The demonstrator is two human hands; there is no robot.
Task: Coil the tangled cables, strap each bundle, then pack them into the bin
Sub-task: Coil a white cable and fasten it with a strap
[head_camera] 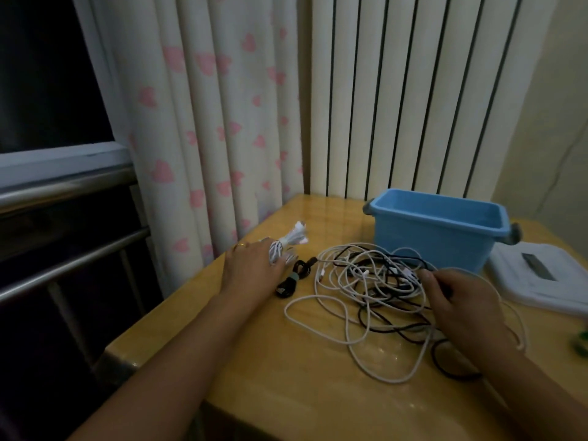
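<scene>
Nearest the camera, two bare forearms reach out over a wooden table (286, 370). The right hand (458, 300) rests on the right side of a loose tangle of cables (366, 291), white and black loops spread across the middle of the table. Its fingers are curled at the tangle's edge and seem to pinch a dark strand, though the blur makes the exact hold hard to tell. Most of the tangle lies to the left of and in front of that hand, with one white loop trailing past the wrist on the right.

The left hand (251, 265) lies further left, near the table's edge, with a ring on one finger. Its fingers are laid over the near end of a white bundle (294, 238), whose far end fans out beyond the fingertips. Just beside that hand, on the tangle's side, lies a small black coil (294, 278) with a pale strap round it.

Behind the tangle stands a blue bin (429, 230), open at the top. To its right lies a white lid (541, 281). Beyond are a curtain (206, 122) with pink hearts and a window (47, 74).
</scene>
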